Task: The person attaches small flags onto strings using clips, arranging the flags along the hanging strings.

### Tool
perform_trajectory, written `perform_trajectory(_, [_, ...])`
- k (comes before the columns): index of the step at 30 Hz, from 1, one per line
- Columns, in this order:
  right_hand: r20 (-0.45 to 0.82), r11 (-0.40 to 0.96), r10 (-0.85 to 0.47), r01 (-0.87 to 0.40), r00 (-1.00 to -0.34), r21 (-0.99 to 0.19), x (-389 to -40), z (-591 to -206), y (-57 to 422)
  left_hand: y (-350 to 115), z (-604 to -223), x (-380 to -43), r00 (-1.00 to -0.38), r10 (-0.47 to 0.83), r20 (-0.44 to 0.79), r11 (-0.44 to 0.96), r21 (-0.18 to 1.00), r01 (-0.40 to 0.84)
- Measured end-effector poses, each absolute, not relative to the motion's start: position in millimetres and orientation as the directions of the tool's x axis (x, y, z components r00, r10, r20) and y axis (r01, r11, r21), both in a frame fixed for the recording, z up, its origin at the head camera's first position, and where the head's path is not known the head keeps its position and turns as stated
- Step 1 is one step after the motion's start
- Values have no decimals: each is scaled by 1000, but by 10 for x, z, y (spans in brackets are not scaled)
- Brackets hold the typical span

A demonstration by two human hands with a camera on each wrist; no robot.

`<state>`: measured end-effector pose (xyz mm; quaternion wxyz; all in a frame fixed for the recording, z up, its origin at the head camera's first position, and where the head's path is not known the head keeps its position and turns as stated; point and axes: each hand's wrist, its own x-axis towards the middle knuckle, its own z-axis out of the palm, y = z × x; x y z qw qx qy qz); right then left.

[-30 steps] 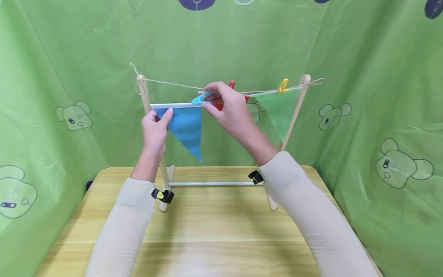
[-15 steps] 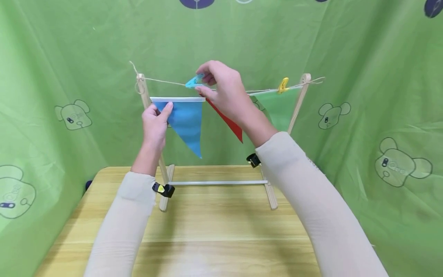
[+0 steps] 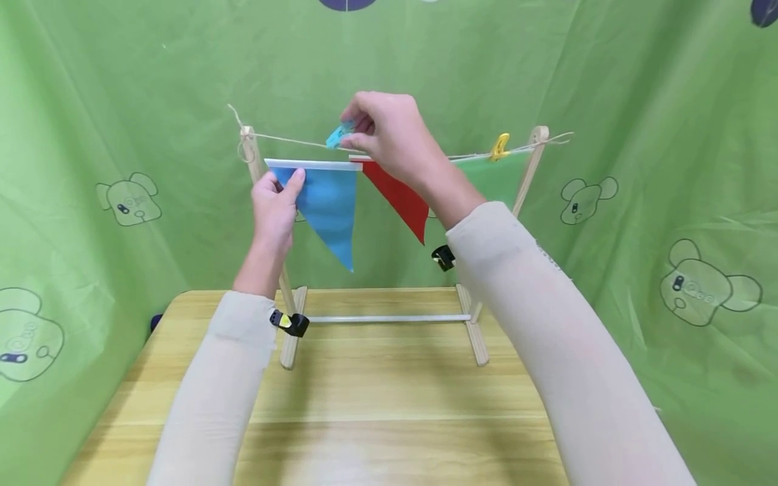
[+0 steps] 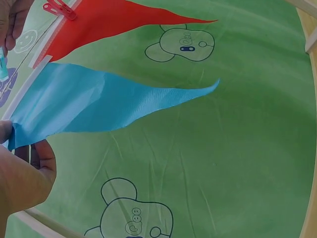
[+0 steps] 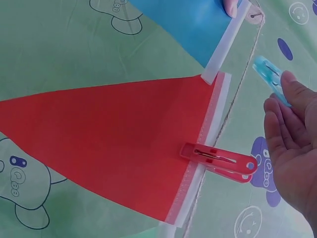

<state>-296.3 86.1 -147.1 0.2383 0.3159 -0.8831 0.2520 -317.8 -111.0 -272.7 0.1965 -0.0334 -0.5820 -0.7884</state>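
With thumb and fingers, my left hand pinches a blue triangular pennant near the left end of its white top band. The pennant hangs point down, just below the string. My right hand pinches a light-blue clothespin at the string's height; in the right wrist view the clothespin is apart from the string and the cloth. A red pennant hangs beside the blue one, and their white bands overlap at the corner. A red clothespin clips the red pennant to the string.
Two wooden posts carry the string, joined low down by a white rod. A green pennant hangs at the right under a yellow clothespin. The stand is on a wooden table, with green printed cloth around it.
My right hand has moved up and slightly left with the light-blue clothespin, away from the blue pennant's band. My left hand has raised the blue pennant a little toward the string.
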Motion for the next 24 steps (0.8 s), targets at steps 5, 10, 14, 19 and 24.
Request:
perform_trajectory(5, [554, 700, -432, -652, -712, -291, -2982, -1387, 831, -1104, -2697, -3190, -912, -269, 311, -226, 900, 373])
perform_trajectory(10, [508, 736, -419, -609, -753, -295, -2997, -1332, 788, -1112, -2679, -3193, -908, -265, 325, -216, 898, 384])
perform_trajectory(14, [474, 753, -415, -586, -777, -301, -3021, -1317, 759, -1113, -2659, -3202, -903, -276, 328, -212, 896, 390])
perform_trajectory(19, [461, 761, -418, -579, -783, -293, -3062, -1333, 729, -1121, -2620, -3223, -908, -282, 311, -228, 897, 378])
perform_trajectory(24, [464, 756, -436, -594, -771, -276, -3092, -1383, 697, -1123, -2612, -3232, -916, -273, 294, -261, 894, 364])
